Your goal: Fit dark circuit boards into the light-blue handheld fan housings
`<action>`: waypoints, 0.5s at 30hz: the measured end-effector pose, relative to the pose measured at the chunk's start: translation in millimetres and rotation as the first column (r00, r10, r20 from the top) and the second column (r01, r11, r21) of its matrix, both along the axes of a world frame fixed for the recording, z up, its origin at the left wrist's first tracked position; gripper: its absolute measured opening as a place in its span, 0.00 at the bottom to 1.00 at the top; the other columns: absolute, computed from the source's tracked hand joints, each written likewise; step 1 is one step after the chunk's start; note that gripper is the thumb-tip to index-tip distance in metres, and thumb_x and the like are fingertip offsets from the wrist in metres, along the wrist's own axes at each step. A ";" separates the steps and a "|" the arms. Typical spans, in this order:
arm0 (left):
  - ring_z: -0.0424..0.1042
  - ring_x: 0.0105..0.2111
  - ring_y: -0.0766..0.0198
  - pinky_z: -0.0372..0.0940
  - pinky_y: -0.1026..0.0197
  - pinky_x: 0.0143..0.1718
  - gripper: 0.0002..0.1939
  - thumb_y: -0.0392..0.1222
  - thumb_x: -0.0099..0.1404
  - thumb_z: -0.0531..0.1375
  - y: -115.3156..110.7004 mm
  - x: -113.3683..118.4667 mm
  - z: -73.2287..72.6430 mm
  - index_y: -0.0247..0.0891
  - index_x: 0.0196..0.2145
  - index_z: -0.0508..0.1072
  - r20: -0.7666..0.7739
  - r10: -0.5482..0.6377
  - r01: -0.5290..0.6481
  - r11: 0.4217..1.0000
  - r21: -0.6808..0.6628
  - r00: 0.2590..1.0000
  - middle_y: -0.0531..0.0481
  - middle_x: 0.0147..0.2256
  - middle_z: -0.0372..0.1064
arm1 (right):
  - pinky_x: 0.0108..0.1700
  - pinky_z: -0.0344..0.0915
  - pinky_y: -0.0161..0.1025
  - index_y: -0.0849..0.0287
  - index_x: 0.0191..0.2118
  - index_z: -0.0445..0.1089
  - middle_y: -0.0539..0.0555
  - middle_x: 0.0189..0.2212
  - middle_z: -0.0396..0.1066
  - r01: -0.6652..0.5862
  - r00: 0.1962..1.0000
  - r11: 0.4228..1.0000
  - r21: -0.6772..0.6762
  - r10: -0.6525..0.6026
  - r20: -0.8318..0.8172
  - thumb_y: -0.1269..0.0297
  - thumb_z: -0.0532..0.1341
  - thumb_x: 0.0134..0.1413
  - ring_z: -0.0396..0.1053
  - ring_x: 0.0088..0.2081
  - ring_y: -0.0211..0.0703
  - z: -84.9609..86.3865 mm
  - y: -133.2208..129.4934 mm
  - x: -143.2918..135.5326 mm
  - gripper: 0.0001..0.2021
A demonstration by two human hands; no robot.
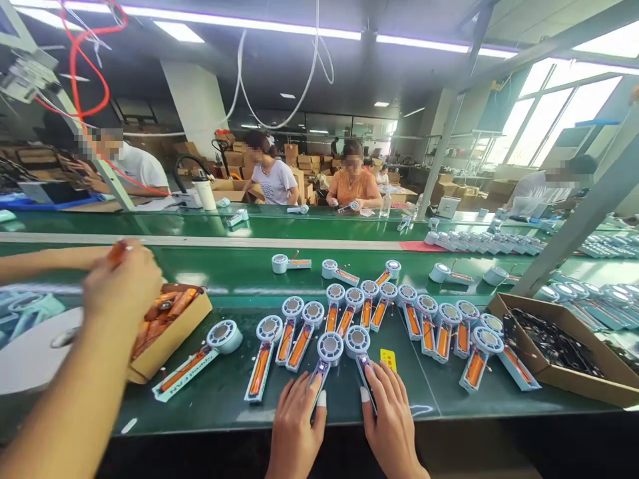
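My left hand (298, 418) is closed round the handle of a light-blue handheld fan (330, 347), its thumb wearing a white tip cover. In my right hand (390, 414), also with a covered thumb, is a second handheld fan (357, 340). Both fans lean with their round heads away from me, and small boards show in their open handles near my fingers. Several more open-handled fans (262, 362) with orange batteries inside lie in rows beyond and beside my hands. A yellow card (388, 360) lies just past my right hand.
At left, a co-worker's hand (122, 283) holds an orange piece above a cardboard box (200, 313) of orange batteries. Another box (619, 392) with dark parts stands at right. Fans lie on the green belt (239, 269); people sit across it. A slanted metal post (574, 206) rises at right.
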State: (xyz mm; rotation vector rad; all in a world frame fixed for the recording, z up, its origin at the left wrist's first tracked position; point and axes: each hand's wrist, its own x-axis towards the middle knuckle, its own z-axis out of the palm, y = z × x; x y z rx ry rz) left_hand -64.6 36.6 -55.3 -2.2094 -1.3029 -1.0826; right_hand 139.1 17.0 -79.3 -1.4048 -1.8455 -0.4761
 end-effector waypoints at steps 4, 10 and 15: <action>0.81 0.41 0.56 0.74 0.52 0.44 0.15 0.35 0.72 0.48 -1.7 5.8 -5.1 0.37 0.50 0.71 0.035 0.057 -0.058 0.997 0.053 0.998 0.45 0.40 0.81 | 0.53 0.66 0.54 0.62 0.61 0.64 0.59 0.54 0.73 0.003 1.000 0.997 0.077 -0.004 0.018 0.70 0.51 0.63 0.69 0.56 0.58 -1.7 2.6 -0.6 0.22; 0.80 0.44 0.57 0.72 0.53 0.45 0.18 0.33 0.69 0.51 -3.6 5.3 -23.8 0.37 0.54 0.69 -0.047 0.102 -0.099 0.993 0.069 0.994 0.46 0.44 0.81 | 0.49 0.68 0.51 0.62 0.58 0.67 0.58 0.50 0.76 0.000 0.996 0.987 0.161 -0.014 0.084 0.65 0.51 0.65 0.72 0.52 0.57 -2.9 8.9 3.9 0.19; 0.80 0.43 0.57 0.70 0.53 0.46 0.17 0.33 0.70 0.50 -4.5 7.7 -19.8 0.37 0.53 0.69 -0.036 0.105 -0.103 0.993 0.054 0.994 0.46 0.43 0.81 | 0.52 0.67 0.52 0.62 0.60 0.65 0.59 0.53 0.74 -0.004 0.998 0.995 0.101 -0.003 0.067 0.66 0.50 0.66 0.70 0.55 0.56 -1.0 6.3 4.0 0.20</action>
